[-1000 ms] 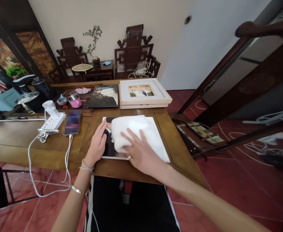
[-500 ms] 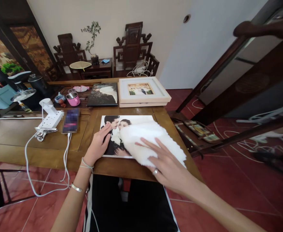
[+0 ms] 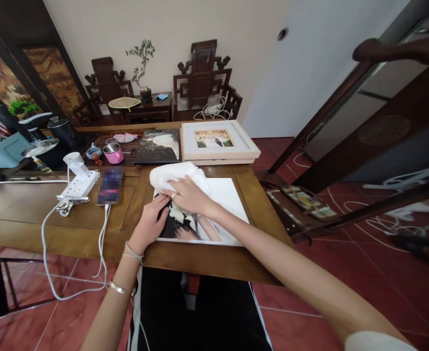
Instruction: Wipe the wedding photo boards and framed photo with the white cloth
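Note:
A photo panel (image 3: pixel 232 207) with a white ground and a picture of a couple lies flat near the table's front edge. My left hand (image 3: pixel 151 222) rests on its left side, fingers stretched out flat. Bunched under my right hand (image 3: pixel 188 196) is a fluffy white cloth (image 3: pixel 175 174), held against the upper left of the panel. The cloth and hand cover the faces in the picture, and part of the cloth hangs past the panel's far edge. My two hands nearly touch at the fingertips.
Behind the panel stand a pale framed photo (image 3: pixel 249 141) and a dark photo panel (image 3: pixel 148 153). Leftward on the wooden table (image 3: pixel 207 258) are a pink cup (image 3: pixel 113 155), a phone (image 3: pixel 111 185) on a cable and a white power strip (image 3: pixel 82 184). A wooden stand (image 3: pixel 291 141) rises at right.
My right hand has swept the cloth from the panel's right side to its upper left, bunching it up. The panel's right part is now uncovered. My left hand stays in place.

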Demonstrator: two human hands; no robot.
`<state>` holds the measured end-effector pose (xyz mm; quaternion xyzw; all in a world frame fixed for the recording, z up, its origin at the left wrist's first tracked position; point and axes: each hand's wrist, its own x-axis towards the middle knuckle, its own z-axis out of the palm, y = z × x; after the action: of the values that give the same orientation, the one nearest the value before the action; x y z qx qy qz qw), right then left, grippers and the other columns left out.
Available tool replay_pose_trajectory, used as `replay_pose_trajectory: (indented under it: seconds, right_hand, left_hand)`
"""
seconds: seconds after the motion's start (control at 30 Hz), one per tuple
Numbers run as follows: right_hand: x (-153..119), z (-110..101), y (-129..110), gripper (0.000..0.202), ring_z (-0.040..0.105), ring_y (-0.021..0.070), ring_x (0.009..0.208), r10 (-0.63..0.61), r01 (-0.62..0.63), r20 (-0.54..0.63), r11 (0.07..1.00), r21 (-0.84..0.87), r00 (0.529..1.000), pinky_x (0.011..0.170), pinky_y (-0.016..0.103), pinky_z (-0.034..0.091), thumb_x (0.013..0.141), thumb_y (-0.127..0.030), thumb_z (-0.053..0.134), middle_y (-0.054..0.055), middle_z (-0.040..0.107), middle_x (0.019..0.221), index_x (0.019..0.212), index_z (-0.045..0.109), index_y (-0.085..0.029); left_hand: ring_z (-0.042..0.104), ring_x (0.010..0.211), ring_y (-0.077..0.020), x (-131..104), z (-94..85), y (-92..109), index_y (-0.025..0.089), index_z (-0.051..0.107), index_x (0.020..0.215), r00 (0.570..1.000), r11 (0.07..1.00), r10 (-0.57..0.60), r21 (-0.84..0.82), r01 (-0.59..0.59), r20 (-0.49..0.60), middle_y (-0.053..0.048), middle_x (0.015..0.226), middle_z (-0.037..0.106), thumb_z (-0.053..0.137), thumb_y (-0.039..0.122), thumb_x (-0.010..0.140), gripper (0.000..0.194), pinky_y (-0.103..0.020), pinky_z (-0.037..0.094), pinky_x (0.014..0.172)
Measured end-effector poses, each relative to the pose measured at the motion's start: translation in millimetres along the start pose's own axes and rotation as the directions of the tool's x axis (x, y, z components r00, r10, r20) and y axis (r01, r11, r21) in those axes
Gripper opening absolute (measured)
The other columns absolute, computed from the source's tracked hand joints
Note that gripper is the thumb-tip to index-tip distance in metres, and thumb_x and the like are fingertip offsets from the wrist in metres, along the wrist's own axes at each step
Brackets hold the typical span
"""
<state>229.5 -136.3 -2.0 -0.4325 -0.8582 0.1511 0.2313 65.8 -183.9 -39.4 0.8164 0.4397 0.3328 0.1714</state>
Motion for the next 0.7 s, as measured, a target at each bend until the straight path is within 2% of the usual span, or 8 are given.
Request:
replay_pose_trajectory:
  seconds: [0.1, 0.2, 0.37, 0.47, 0.57, 0.63, 0.7]
  right_hand:
    - [-10, -4, 6, 0.029, 0.054, 0.0276, 0.118, 0.010, -0.010, 0.005, 1.000, -0.008, 1.000, 0.106, 0.048, 0.026, 0.096, -0.028, 0.038, 0.009, 0.065, 0.122, 0.109, 0.063, -0.018]
    - [-34, -17, 24, 0.030, 0.056, 0.0271, 0.116, 0.046, -0.046, -0.005, 0.999, -0.026, 0.999, 0.107, 0.047, 0.028, 0.095, -0.025, 0.037, 0.008, 0.065, 0.122, 0.109, 0.063, -0.019]
    - [-71, -42, 68, 0.034, 0.050, 0.0363, 0.121, 0.190, -0.201, -0.112, 0.974, -0.102, 0.975, 0.101, 0.053, 0.035, 0.095, -0.034, 0.035, 0.016, 0.064, 0.119, 0.103, 0.063, -0.016]
    - [-89, -49, 80, 0.030, 0.053, 0.0344, 0.118, 0.214, -0.232, -0.147, 0.965, -0.123, 0.966, 0.103, 0.055, 0.033, 0.094, -0.030, 0.035, 0.015, 0.067, 0.112, 0.094, 0.063, -0.018]
    - [-113, -44, 67, 0.024, 0.046, 0.0345, 0.127, 0.150, -0.172, -0.143, 0.972, -0.161, 0.978, 0.107, 0.059, 0.028, 0.092, -0.026, 0.040, 0.019, 0.063, 0.120, 0.084, 0.061, -0.017]
    - [-135, -38, 45, 0.021, 0.034, 0.0348, 0.136, 0.049, -0.073, -0.119, 0.975, -0.210, 0.992, 0.109, 0.064, 0.022, 0.089, -0.020, 0.042, 0.022, 0.056, 0.129, 0.078, 0.060, -0.017]
    - [-159, -32, 19, 0.020, 0.028, 0.0324, 0.139, -0.034, 0.012, -0.091, 0.972, -0.234, 0.995, 0.110, 0.065, 0.019, 0.085, -0.012, 0.042, 0.020, 0.052, 0.136, 0.073, 0.058, -0.017]
  left_hand:
    - [0.047, 0.131, -0.0229, 0, -0.2, 1, 0.013, 0.058, 0.128, 1.000, 1.000, -0.005, -0.008, 0.005, -0.001, -0.012, 0.137, 0.054, 0.043, 0.021, 0.093, 0.038, -0.043, 0.036, 0.112]
    - [0.041, 0.135, -0.0216, 0, -0.8, 2, 0.014, 0.054, 0.131, 1.000, 0.999, 0.004, -0.036, -0.003, 0.009, -0.010, 0.141, 0.050, 0.042, 0.021, 0.093, 0.040, -0.042, 0.032, 0.114]
    - [0.040, 0.136, -0.0209, 0, -1.9, 5, 0.014, 0.053, 0.132, 1.000, 0.999, -0.018, -0.044, 0.018, 0.015, -0.011, 0.143, 0.048, 0.041, 0.023, 0.094, 0.041, -0.041, 0.031, 0.115]
    - [0.039, 0.136, -0.0204, 0, -2.4, 5, 0.018, 0.052, 0.133, 0.999, 0.998, -0.031, -0.047, 0.032, 0.024, -0.008, 0.144, 0.047, 0.039, 0.025, 0.096, 0.041, -0.041, 0.031, 0.115]
    - [0.036, 0.138, -0.0207, -1, -2.2, 4, 0.019, 0.048, 0.137, 0.999, 0.999, -0.026, -0.043, 0.028, 0.032, -0.008, 0.147, 0.044, 0.038, 0.028, 0.097, 0.042, -0.042, 0.030, 0.116]
    - [0.030, 0.141, -0.0218, -2, -1.7, 2, 0.019, 0.046, 0.138, 0.999, 0.999, -0.030, -0.023, 0.030, 0.031, -0.008, 0.150, 0.039, 0.040, 0.029, 0.096, 0.044, -0.043, 0.027, 0.116]
    - [0.026, 0.143, -0.0225, -3, -0.9, 1, 0.018, 0.044, 0.139, 0.999, 0.999, -0.041, -0.002, 0.041, 0.031, -0.009, 0.151, 0.036, 0.041, 0.029, 0.096, 0.045, -0.043, 0.026, 0.117]
